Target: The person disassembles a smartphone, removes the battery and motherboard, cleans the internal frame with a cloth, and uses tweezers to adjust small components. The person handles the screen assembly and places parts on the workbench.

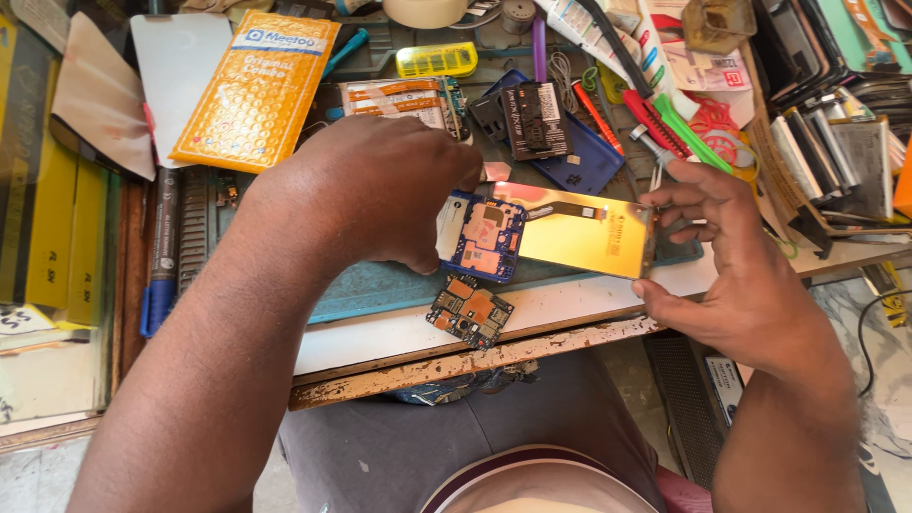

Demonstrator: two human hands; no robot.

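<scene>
Hands meet over the front edge of a cluttered desk (570,309). The left hand (380,190) is curled down over one end of an opened phone (541,228), its fingers bunched at the phone's top edge; whether they pinch anything there cannot be told, since the knuckles hide the tips. The right hand (731,256) holds the phone's other end, thumb under its short edge and fingers bent narrow above it. The phone lies back-up, raised slightly over a teal mat (380,285) near the desk's front edge, showing a blue circuit board (484,237) at the left-hand end and a gold metal plate with a dark ribbon cable across the rest. A small loose circuit board (469,311) with orange patches lies just in front of the phone, on the desk's pale front strip. Toward the back left corner rests an orange bubble-wrap packet (256,90). A blue phone cover (570,152) lies behind the phone, with red and green tools (674,128) beside it toward the right.
</scene>
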